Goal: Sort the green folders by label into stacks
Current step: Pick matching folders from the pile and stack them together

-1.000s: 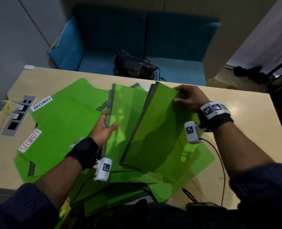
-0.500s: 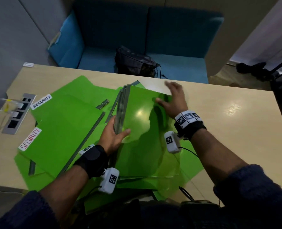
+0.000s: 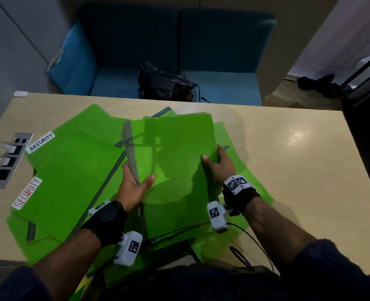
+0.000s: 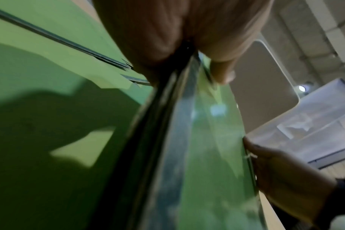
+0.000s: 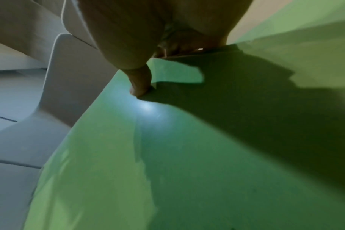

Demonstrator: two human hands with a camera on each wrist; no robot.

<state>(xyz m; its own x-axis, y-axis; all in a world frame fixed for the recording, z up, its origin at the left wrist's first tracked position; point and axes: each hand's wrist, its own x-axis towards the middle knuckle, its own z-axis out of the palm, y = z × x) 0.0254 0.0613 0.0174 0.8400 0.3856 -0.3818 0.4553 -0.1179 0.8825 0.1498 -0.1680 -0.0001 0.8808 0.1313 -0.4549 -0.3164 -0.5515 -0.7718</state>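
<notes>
A bundle of green folders [image 3: 173, 170] is held above the table, its top cover facing up with no label showing. My left hand [image 3: 136, 183] grips its grey spine edge [image 3: 132, 153], thumb on top; the same spine [image 4: 167, 147] fills the left wrist view. On the bundle's right edge my right hand [image 3: 217, 166] holds on, thumb pressed on the cover [image 5: 140, 88]. To the left lie two green folders [image 3: 71, 174] with white labels reading SECURITY [image 3: 40, 141], [image 3: 26, 193]. More green folders [image 3: 244, 170] lie spread underneath.
The light wooden table [image 3: 299, 170] has a power socket panel [image 3: 8, 161] with plugged cables at its left edge. A blue sofa [image 3: 175, 51] with a black bag [image 3: 164, 83] stands beyond the far edge. A black cable [image 3: 251, 242] trails from my right wrist.
The fanned folders have been closed into one bundle. My right hand has slid from the far top edge down to the bundle's right edge; my left hand keeps its hold on the spine.
</notes>
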